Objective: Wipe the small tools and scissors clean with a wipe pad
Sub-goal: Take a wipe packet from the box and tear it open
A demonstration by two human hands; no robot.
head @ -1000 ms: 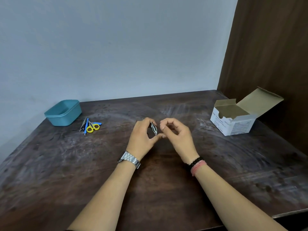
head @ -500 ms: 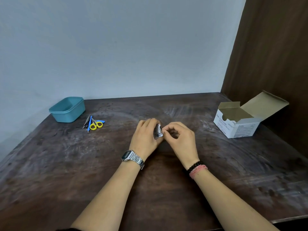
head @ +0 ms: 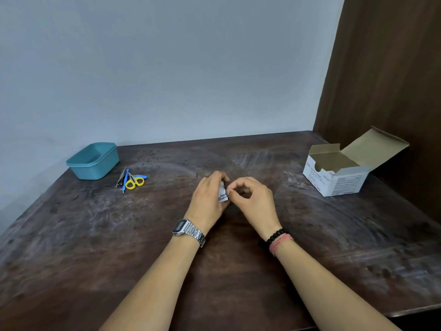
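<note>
At the centre of the frame both hands meet over the dark wooden table (head: 95, 247), holding a small white wipe packet (head: 222, 193) between them. The left hand (head: 208, 199) curls round the packet and steadies it upright, while the right hand (head: 253, 199) pinches its edge with thumb and forefinger, the other fingers curled; the grip looks made for tearing the wrapper open, so the step in hand is probably getting the pad out, with wiping not yet begun. The scissors (head: 136, 181), with yellow loops and blue tips, lie in the left-centre of the frame touching a small bundle of thin tools (head: 123, 179), one with a blue handle; they sit just beside the teal container (head: 94, 161) at the left, likely where they belong once clean. At the right of the frame stands an open white cardboard box (head: 338, 177), its flap raised, probably the source of the packet and left open for more pads
</note>
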